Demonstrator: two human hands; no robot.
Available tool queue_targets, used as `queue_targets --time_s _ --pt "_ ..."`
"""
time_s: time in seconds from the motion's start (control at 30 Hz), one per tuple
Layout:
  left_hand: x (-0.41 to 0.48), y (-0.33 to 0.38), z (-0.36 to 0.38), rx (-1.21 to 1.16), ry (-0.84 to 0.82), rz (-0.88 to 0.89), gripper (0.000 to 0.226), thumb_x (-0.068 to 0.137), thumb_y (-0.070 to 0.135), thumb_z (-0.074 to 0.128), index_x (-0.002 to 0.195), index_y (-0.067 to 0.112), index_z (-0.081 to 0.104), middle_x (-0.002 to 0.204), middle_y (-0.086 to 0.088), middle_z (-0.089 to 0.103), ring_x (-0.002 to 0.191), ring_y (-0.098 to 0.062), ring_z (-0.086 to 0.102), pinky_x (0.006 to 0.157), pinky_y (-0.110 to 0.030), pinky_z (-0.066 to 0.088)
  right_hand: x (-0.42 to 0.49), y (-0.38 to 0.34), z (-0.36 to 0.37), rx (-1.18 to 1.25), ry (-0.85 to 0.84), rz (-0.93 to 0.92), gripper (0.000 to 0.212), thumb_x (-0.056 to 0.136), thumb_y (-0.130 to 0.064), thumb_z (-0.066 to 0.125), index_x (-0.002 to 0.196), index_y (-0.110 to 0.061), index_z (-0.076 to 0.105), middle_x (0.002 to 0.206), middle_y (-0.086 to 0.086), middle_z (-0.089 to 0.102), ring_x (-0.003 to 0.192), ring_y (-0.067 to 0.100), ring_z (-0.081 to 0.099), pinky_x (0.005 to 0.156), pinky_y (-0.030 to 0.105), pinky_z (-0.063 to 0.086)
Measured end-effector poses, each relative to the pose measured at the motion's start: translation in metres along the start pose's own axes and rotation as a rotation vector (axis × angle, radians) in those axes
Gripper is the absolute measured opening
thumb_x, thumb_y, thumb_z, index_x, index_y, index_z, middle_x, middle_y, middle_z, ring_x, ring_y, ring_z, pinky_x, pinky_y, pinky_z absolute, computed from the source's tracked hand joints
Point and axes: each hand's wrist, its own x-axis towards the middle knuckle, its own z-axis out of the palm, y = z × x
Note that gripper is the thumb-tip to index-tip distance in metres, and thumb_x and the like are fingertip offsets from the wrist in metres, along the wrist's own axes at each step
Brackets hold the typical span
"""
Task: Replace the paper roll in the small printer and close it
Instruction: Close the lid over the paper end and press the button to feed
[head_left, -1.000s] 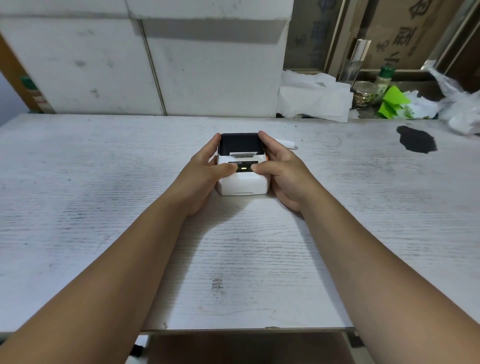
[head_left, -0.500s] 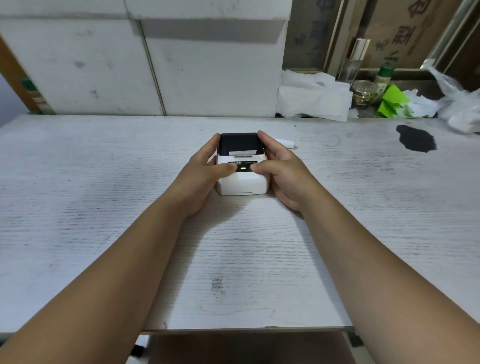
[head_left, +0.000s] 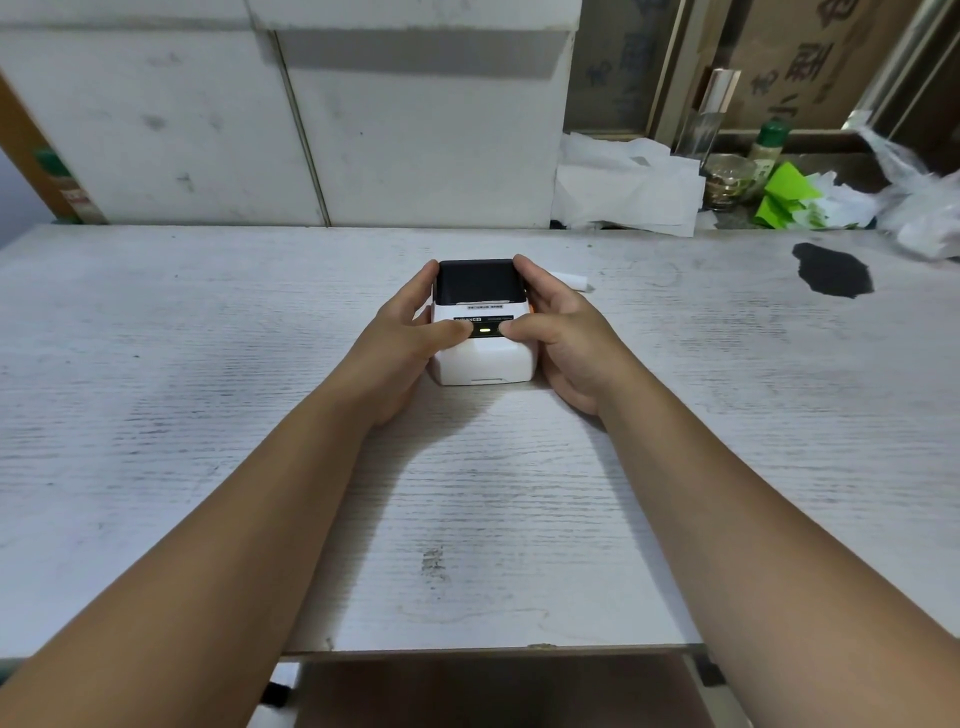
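White plastic body, black lid: the small printer (head_left: 483, 332) sits on the pale wood-grain worktop (head_left: 208, 415) just above the middle of the frame, and we have it between both hands. The black lid (head_left: 479, 280) looks seated flat on the body, with a thin strip of white paper showing at its front edge and a light glowing on the dark panel below. From that we judge the roll is already in and the cover is down or nearly so; what remains, at most, is a last press to latch it and letting go. We cannot see inside, so the roll itself is unconfirmed. A small white piece (head_left: 571, 280) lies on the worktop just behind our right hand; whether it is the old core we cannot tell.

Our left hand (head_left: 405, 338) wraps the printer's left side, fingers on the lid's edge and thumb on the dark panel. Our right hand (head_left: 566, 332) mirrors it on the right side. Both grips are closed on the printer.
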Motion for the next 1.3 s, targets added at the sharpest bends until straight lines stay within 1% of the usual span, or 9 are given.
queue_targets --time_s 0.27,0.43,0.53,0.67,0.8,0.9,1.03,1.1,1.3 --pt "-0.0002 -0.0002 0.0001 0.002 0.006 -0.006 0.059 0.080 0.003 0.057 0.135 0.021 0.047 0.123 0.011 0.063 0.122 -0.012 0.054 0.086 -0.022 0.045 0.0000 0.0001 -0.0006 -0.001 0.000 0.000 0.074 0.083 0.013 0.049 0.147 -0.019 0.031 0.113 -0.014 0.058 0.103 0.007 0.059 0.090 0.023 0.048" --pt "-0.0004 0.0012 0.0011 0.002 0.012 0.007 0.050 0.087 -0.005 0.053 0.125 0.027 0.052 0.106 0.022 0.068 0.110 -0.005 0.059 0.084 -0.018 0.048 -0.0005 0.0000 -0.0008 -0.010 -0.001 -0.003 0.074 0.083 0.013 0.049 0.147 -0.019 0.032 0.113 -0.014 0.059 0.100 0.006 0.060 0.087 0.021 0.049" --pt "0.0000 0.0004 0.0009 -0.001 0.018 0.002 0.053 0.085 -0.003 0.055 0.130 0.024 0.050 0.107 0.022 0.068 0.111 -0.004 0.059 0.086 -0.019 0.047 -0.0009 -0.0004 -0.0008 -0.011 -0.001 -0.004 0.073 0.083 0.013 0.049 0.146 -0.019 0.032 0.110 -0.015 0.059 0.096 0.003 0.061 0.083 0.019 0.049" --pt "-0.0001 0.0010 0.0000 -0.002 0.009 0.000 0.060 0.077 0.004 0.058 0.134 0.020 0.048 0.122 0.010 0.064 0.121 -0.012 0.055 0.093 -0.026 0.045 0.0001 0.0000 -0.0002 -0.006 0.002 -0.007 0.074 0.083 0.013 0.049 0.147 -0.018 0.031 0.113 -0.014 0.058 0.102 0.006 0.059 0.088 0.022 0.047" --pt "-0.0011 0.0017 0.0017 0.003 0.006 0.007 0.053 0.077 0.004 0.057 0.126 0.025 0.053 0.111 0.017 0.068 0.114 -0.008 0.058 0.091 -0.024 0.046 -0.0003 -0.0001 0.0006 0.007 0.008 -0.012 0.073 0.083 0.014 0.048 0.147 -0.017 0.031 0.114 -0.012 0.057 0.107 0.010 0.057 0.096 0.026 0.045" --pt "-0.0008 0.0012 0.0021 0.008 0.009 0.008 0.050 0.080 0.001 0.057 0.121 0.030 0.055 0.105 0.021 0.069 0.110 -0.005 0.060 0.089 -0.023 0.047 -0.0006 -0.0001 0.0011 0.015 0.005 -0.011 0.073 0.083 0.015 0.048 0.147 -0.017 0.031 0.112 -0.013 0.058 0.107 0.011 0.058 0.096 0.026 0.045" --pt "-0.0012 0.0012 0.0024 0.006 0.005 0.010 0.052 0.080 0.002 0.056 0.127 0.024 0.053 0.111 0.015 0.068 0.113 -0.010 0.059 0.090 -0.024 0.046 -0.0008 -0.0007 0.0008 0.012 -0.001 -0.010 0.073 0.083 0.014 0.048 0.147 -0.016 0.031 0.111 -0.014 0.058 0.103 0.008 0.058 0.092 0.023 0.047" --pt "-0.0010 0.0015 0.0016 0.002 0.005 0.015 0.051 0.081 0.000 0.056 0.125 0.026 0.054 0.108 0.017 0.069 0.112 -0.009 0.060 0.090 -0.025 0.046 -0.0006 -0.0004 0.0009 0.016 0.002 -0.012 0.073 0.083 0.014 0.048 0.147 -0.016 0.031 0.111 -0.014 0.058 0.104 0.009 0.058 0.093 0.024 0.046" --pt "-0.0012 0.0017 0.0018 -0.007 0.019 -0.008 0.061 0.077 0.003 0.058 0.135 0.020 0.047 0.116 0.013 0.067 0.118 -0.012 0.057 0.089 -0.024 0.046 -0.0008 -0.0009 0.0011 0.014 0.008 -0.008 0.073 0.083 0.013 0.049 0.147 -0.017 0.031 0.113 -0.012 0.057 0.107 0.012 0.057 0.096 0.026 0.045"
